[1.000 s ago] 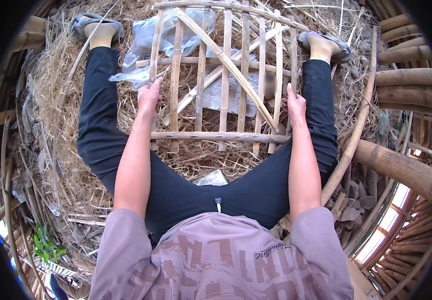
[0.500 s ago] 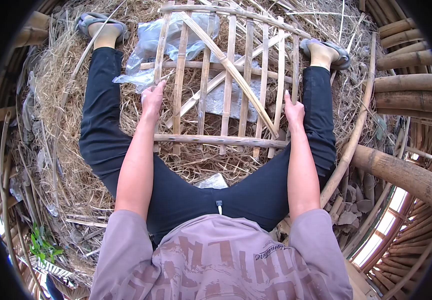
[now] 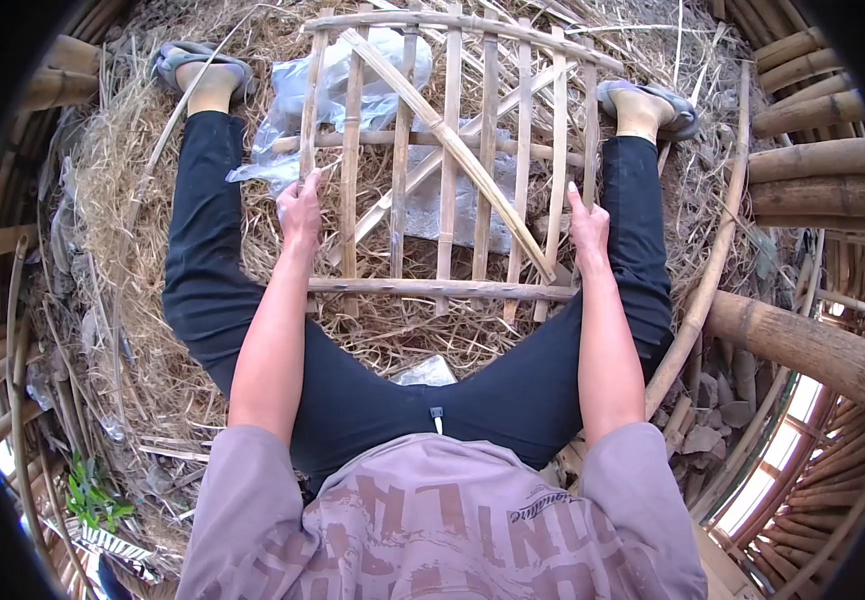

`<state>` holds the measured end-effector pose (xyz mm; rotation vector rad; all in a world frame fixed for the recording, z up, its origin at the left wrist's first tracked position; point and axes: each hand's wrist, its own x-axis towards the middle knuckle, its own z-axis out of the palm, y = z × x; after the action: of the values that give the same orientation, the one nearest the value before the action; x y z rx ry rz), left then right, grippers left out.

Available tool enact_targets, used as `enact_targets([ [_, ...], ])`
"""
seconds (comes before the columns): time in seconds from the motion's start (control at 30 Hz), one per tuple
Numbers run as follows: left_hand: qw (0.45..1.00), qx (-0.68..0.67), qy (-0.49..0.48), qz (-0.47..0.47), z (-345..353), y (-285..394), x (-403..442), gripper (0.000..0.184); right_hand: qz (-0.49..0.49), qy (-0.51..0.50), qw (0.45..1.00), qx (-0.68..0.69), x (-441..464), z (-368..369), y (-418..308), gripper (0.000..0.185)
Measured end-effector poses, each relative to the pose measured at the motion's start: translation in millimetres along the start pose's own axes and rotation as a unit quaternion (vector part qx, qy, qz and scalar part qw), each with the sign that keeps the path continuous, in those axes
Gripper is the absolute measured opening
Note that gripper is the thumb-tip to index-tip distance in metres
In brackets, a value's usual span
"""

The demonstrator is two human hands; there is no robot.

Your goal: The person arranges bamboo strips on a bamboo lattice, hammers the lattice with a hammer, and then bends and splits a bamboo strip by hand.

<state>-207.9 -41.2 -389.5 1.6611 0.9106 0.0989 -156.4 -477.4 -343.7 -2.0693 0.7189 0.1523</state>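
Note:
Between my spread legs is a bamboo lattice panel (image 3: 449, 200), made of several upright slats tied to crosswise poles, with two diagonal strips crossing it. My left hand (image 3: 300, 210) is closed around the leftmost slat at its lower part. My right hand (image 3: 588, 225) grips the right edge slat, its thumb pointing up along the bamboo. The near crosspiece (image 3: 442, 288) lies just above my thighs. Behind the slats, a clear plastic bag (image 3: 377, 75) and a flat grey slab (image 3: 422, 215) show through the gaps.
Dry straw (image 3: 117, 280) covers the ground. Thick bamboo poles (image 3: 802, 345) stack up at the right, with a long curved pole (image 3: 717, 250) beside my leg. Broken chunks (image 3: 707, 435) lie below it. A small green plant (image 3: 97, 495) grows at the lower left.
The panel has shifted slightly left and its near crosspiece has come a little closer to me. My left hand has moved slightly left and down with it. Both hands keep their grip.

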Motion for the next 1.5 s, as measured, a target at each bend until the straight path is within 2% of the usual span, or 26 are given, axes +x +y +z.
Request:
enact_targets([
  [0.1,0.999,-0.025,-0.002,0.025,0,6,2,0.045,-0.022,-0.009,0.998,0.053,1,0,3,0.036],
  [0.2,0.999,-0.005,-0.025,-0.021,-1,-2,12,0.034,0.014,-0.041,0.999,0.002,0,3,9,0.031],
  [0.23,0.999,0.008,-0.029,-0.017,-1,-6,13,0.035,0.051,-0.062,0.997,-0.021,0,4,10,0.028],
  [0.33,0.998,0.039,-0.012,-0.043,-3,-8,18,0.044,0.051,-0.055,0.996,-0.054,1,3,6,0.034],
  [0.83,0.999,0.019,-0.03,-0.039,-3,8,3,0.042,-0.013,-0.038,0.996,-0.078,2,7,15,0.029],
  [0.97,0.998,0.024,-0.04,-0.044,-4,0,11,0.044,0.022,-0.038,0.995,-0.087,2,5,12,0.034],
  [1.13,0.996,0.059,-0.044,-0.055,-5,0,13,0.045,0.013,-0.046,0.994,-0.095,3,4,13,0.036],
  [1.23,0.99,0.136,0.033,-0.026,-1,-22,30,0.047,-0.003,-0.03,0.986,-0.165,5,4,14,0.039],
  [1.33,0.94,0.312,0.128,0.052,-2,46,-22,0.05,-0.037,0.013,0.969,-0.245,-3,3,3,0.047],
  [1.43,0.832,0.394,0.232,0.316,-2,64,-39,0.047,-0.06,0.047,0.962,-0.263,-16,-5,-19,0.053],
  [1.5,0.874,0.328,0.085,0.348,4,77,-60,0.043,-0.086,0.066,0.963,-0.246,-19,-7,-23,0.056],
])
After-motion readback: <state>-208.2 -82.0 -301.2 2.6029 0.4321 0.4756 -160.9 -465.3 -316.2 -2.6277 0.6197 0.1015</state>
